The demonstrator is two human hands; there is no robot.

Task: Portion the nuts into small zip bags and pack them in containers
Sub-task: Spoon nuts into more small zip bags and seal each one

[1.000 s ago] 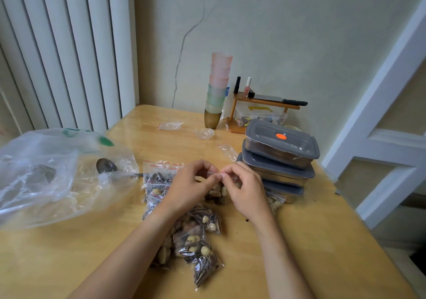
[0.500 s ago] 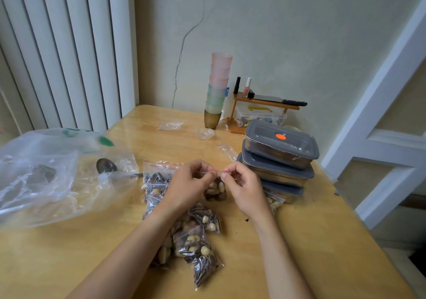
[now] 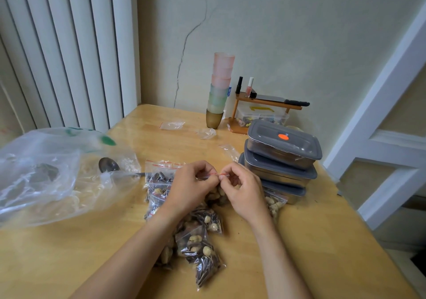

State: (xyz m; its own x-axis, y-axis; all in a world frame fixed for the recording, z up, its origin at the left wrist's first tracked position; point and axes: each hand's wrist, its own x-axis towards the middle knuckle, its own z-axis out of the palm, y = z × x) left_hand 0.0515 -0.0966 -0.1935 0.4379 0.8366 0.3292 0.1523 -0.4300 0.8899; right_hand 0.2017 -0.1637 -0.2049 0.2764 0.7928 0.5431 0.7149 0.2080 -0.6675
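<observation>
Hands (image 3: pixel 191 189) (image 3: pixel 242 192) on zip bag (image 3: pixel 217 195) seal (w/ nuts)

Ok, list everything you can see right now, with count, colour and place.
table: one, light wood, under everything
containers: three, steel, grey lids, stacked right
filled zip bags: several, clear, table centre
held zip bag: one, clear, red strip, between hands
empty zip bags: three, clear, far side
big plastic bag: one, clear, left
spoon: one, metal, at big bag
cups: one stack, pink, green, brown, by wall
small shelf: one, wooden, by wall
left hand: pinches held bag's top
right hand: pinches held bag's top
</observation>
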